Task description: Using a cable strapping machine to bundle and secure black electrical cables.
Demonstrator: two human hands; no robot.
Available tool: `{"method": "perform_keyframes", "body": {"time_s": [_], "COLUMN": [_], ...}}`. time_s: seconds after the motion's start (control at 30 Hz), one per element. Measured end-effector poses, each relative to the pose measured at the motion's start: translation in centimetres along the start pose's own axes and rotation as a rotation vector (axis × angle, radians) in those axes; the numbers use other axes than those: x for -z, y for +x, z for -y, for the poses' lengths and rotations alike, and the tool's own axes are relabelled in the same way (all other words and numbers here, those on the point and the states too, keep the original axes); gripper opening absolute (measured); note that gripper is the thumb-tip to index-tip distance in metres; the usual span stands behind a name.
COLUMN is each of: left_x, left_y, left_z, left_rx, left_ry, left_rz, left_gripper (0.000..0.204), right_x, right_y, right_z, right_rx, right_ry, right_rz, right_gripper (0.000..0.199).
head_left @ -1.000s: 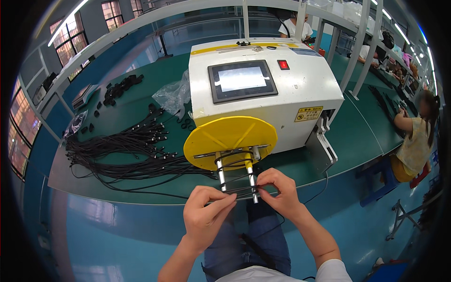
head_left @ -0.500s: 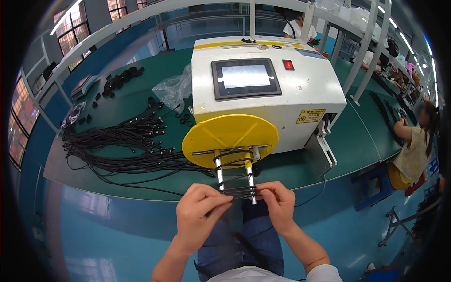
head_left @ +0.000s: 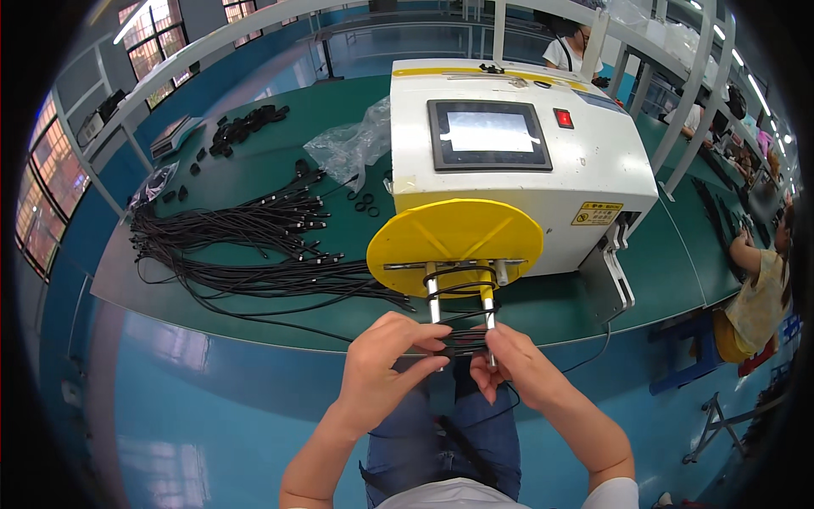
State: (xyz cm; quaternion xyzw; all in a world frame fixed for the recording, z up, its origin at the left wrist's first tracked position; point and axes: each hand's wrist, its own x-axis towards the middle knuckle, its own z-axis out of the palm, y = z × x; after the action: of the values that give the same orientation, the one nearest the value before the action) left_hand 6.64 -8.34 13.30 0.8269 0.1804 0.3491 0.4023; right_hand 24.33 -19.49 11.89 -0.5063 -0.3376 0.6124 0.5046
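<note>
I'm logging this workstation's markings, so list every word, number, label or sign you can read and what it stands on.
Yellow warning label on the white winding machine: dark printing and symbols, too small to read reliably.
Touchscreen on the machine: washed out, no legible text.
Red rocker switch: any marking is too small to read.

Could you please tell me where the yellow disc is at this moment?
In the head view, the yellow disc is slightly right of centre, in front of the white machine, below its screen and just beyond the left hand and right hand.
</note>
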Motion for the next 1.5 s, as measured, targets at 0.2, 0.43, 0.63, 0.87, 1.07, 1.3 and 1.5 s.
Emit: {"method": "perform_keyframes", "body": {"time_s": [0.2, 0.43, 0.63, 0.87, 1.07, 1.3, 1.5], "left_x": [1.5, 2.1, -1.9, -2.7, -5.3, -5.9, -5.9], "left_y": [-0.5, 0.2, 3.0, 3.3, 3.3, 3.1, 3.4], "left_z": [-0.8, -5.3, -4.6, -4.9, -1.5, -1.4, -1.5], "left_rx": [0.094, -0.17, -0.236, -0.313, -0.207, -0.178, -0.145], "left_ry": [-0.103, 0.368, 0.804, 1.078, 1.004, 1.011, 0.95], "left_rz": [-0.06, 0.042, 0.27, 0.389, 0.077, 0.049, 0.06], "left_gripper": [0.054, 0.082, 0.096, 0.09, 0.052, 0.051, 0.055], "right_x": [-0.9, -1.0, -0.9, -0.7, -0.4, 4.3, 4.7], "right_y": [0.0, -0.1, -0.1, 0.2, 0.4, 2.1, 5.3], "right_z": [0.3, 0.7, 0.3, -0.6, -0.7, -2.0, -2.9], "right_rx": [-0.03, -0.031, 0.098, 0.186, 0.192, 0.468, 0.823], "right_ry": [0.017, 0.062, -0.003, -0.075, -0.153, -0.069, -0.583], "right_rz": [-0.059, -0.074, -0.076, -0.108, -0.126, -0.326, -0.722], "right_gripper": [0.034, 0.032, 0.031, 0.031, 0.029, 0.025, 0.02]}}
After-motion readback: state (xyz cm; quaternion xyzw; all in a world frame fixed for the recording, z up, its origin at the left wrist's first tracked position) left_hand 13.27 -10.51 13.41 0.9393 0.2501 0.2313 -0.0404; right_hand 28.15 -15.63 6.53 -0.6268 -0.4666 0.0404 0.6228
